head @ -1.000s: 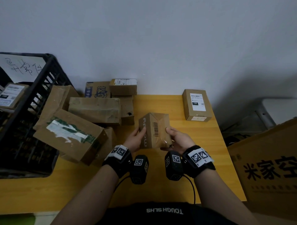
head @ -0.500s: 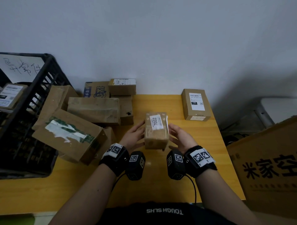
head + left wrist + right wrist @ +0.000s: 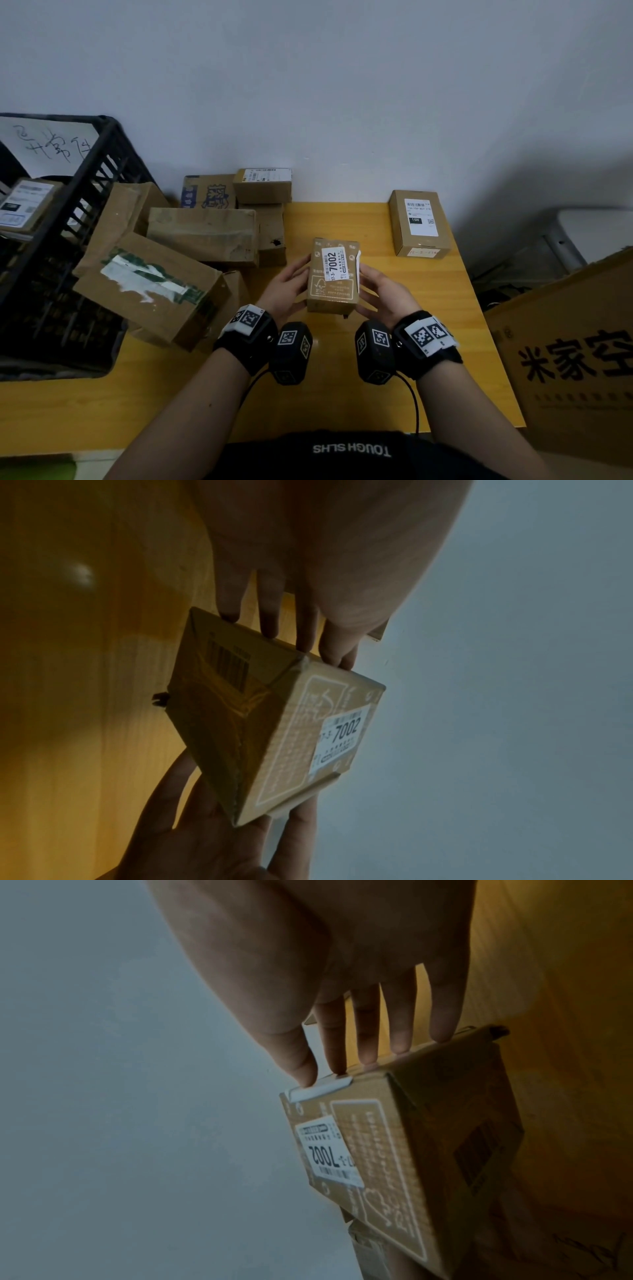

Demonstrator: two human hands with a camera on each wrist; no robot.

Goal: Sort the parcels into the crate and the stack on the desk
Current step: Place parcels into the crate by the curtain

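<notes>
A small brown parcel with a white "7002" label facing up is held above the yellow desk. My left hand presses its left side and my right hand its right side. In the left wrist view straight fingers touch the parcel edge. The right wrist view shows straight fingertips against the parcel. The black crate stands at the left with a labelled parcel inside. One labelled parcel lies alone at the desk's far right.
A heap of brown parcels fills the desk's far left, with a large box bearing a torn white label leaning toward the crate. A big printed carton stands off the desk's right edge. The wall runs behind.
Both hands turned the small parcel: its barcode end faced up before, and now the "7002" label face is up. It sits slightly farther from me.
</notes>
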